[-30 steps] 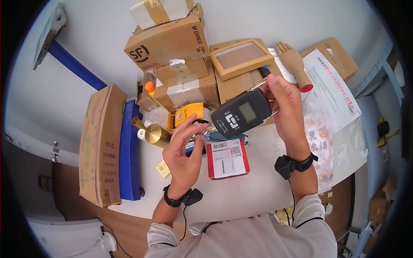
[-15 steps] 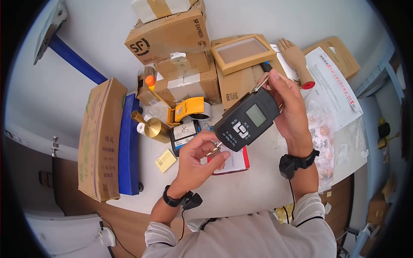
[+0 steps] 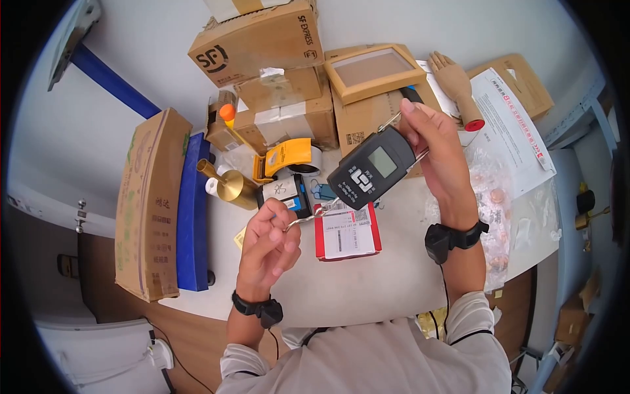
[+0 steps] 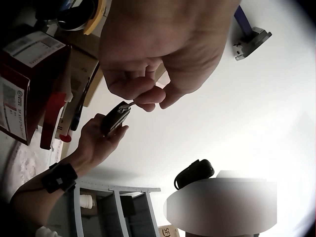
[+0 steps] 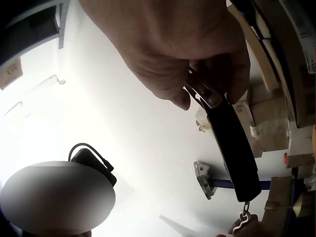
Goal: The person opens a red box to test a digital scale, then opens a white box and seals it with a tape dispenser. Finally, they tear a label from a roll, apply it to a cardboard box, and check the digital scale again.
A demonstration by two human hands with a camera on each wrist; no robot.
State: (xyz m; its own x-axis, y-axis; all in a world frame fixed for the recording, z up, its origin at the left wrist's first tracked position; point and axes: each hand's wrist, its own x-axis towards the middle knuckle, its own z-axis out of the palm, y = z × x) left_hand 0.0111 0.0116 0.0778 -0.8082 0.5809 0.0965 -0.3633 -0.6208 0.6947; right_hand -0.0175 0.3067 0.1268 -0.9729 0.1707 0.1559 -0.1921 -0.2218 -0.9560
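Observation:
A black digital hanging scale (image 3: 369,172) with a small grey screen is held tilted above the table in the head view. My right hand (image 3: 441,148) grips its metal handle at the upper end, and the right wrist view shows the scale's body (image 5: 231,148) hanging from those fingers. Out to the lower left, my left hand (image 3: 266,249) pinches the metal hook (image 3: 304,219) joined to the scale's other end. Beneath the scale, a red box (image 3: 344,236) with a white shipping label lies on the table.
Left of the red box are an orange tape dispenser (image 3: 289,155), a brass vessel (image 3: 237,188) and a black-and-blue labelled item (image 3: 289,194). Behind stand stacked cardboard boxes (image 3: 252,49) and a wooden frame (image 3: 374,73). A mannequin hand (image 3: 453,82) and bubble wrap (image 3: 492,210) lie right.
The left hand came in close under the scale, then moved away to the left with the hook. The scale dipped lower and rose slightly again; the right hand keeps its grip on the handle.

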